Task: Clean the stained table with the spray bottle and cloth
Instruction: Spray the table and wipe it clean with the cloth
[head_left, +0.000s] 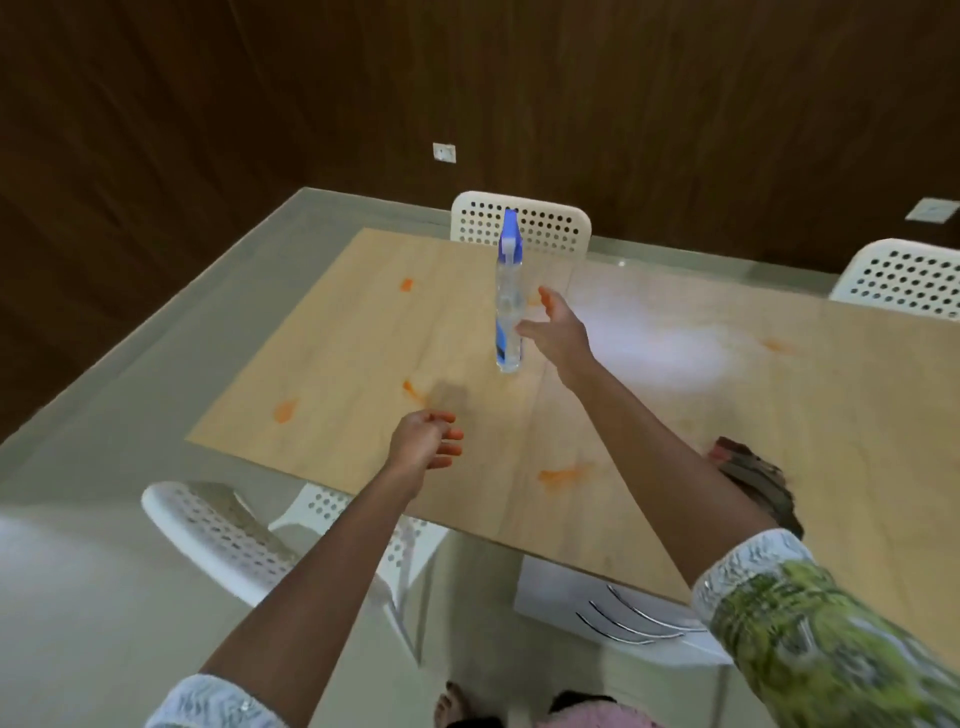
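Orange stains (284, 410) dot the light wooden surface (675, 415). A clear spray bottle (508, 317) with a blue top stands upright near the middle. Right hand (556, 332) is just beside it, fingers spread. Left hand (428, 441) hovers, fingers loose, holding nothing. A dark cloth (753, 478) lies partly behind the right arm.

One head-worn wide-angle camera looks forward and steeply down across the bench (675, 467) toward the far wall (519, 78).
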